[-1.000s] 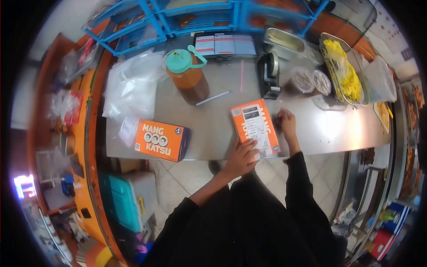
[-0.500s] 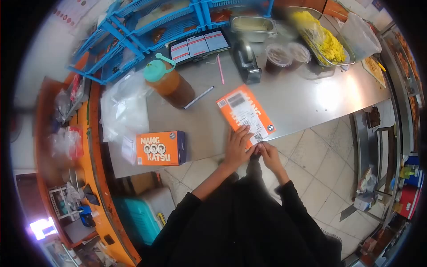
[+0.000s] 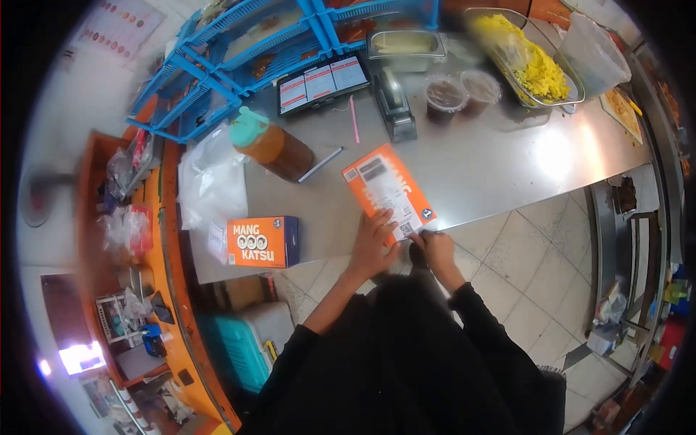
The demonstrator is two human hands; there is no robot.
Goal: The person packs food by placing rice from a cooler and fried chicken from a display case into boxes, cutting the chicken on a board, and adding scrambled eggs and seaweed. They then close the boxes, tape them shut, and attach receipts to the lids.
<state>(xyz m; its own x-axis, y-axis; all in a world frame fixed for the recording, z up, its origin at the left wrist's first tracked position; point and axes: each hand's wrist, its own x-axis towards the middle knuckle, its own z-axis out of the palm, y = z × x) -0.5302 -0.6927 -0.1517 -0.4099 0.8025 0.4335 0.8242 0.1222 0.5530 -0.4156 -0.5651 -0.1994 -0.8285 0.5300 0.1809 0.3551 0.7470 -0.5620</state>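
An orange box point(image 3: 400, 177) with a printed label point(image 3: 392, 194) on its top lies slanted at the counter's front edge. My left hand point(image 3: 373, 244) rests on the box's lower left part, its fingers spread over the label's lower end. At the box's near corner is my right hand point(image 3: 437, 254), its fingers pinched together by the label's end; what they hold is too small to make out. A second orange box point(image 3: 255, 241) with a dark side stands to the left on the steel counter point(image 3: 326, 210).
Behind the boxes are a brown bottle point(image 3: 279, 151), a pen point(image 3: 320, 164), a tape dispenser point(image 3: 394, 107) and a tablet point(image 3: 322, 83). Lidded cups point(image 3: 444, 98) and a yellow-filled tray point(image 3: 536, 69) stand at the back right. Plastic bags point(image 3: 212, 181) lie left.
The view has shifted slightly. My right hand has turned, with its fingers more curled at the label's end. My left hand stays on the box.
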